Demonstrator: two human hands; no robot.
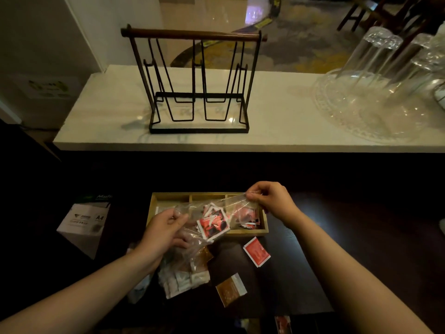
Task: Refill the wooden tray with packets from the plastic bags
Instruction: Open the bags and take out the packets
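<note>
A wooden tray (168, 196) with three compartments sits on the dark table below centre. Both hands hold a clear plastic bag (231, 204) stretched over it. My right hand (267, 200) pinches the bag's upper right edge, and my left hand (163, 229) grips its lower left end. Red packets (213, 225) lie bunched inside the bag, and more red packets (248, 216) fill the tray's right compartment. Another bag of white and brown packets (185, 278) lies on the table under my left wrist.
One loose red packet (256, 254) and a brown packet (230, 289) lie on the table in front of the tray. A white A4 paper box (83, 222) stands left. Behind, a marble counter (277, 112) carries a black wire rack (197, 92) and upturned glasses on a glass platter (375, 112).
</note>
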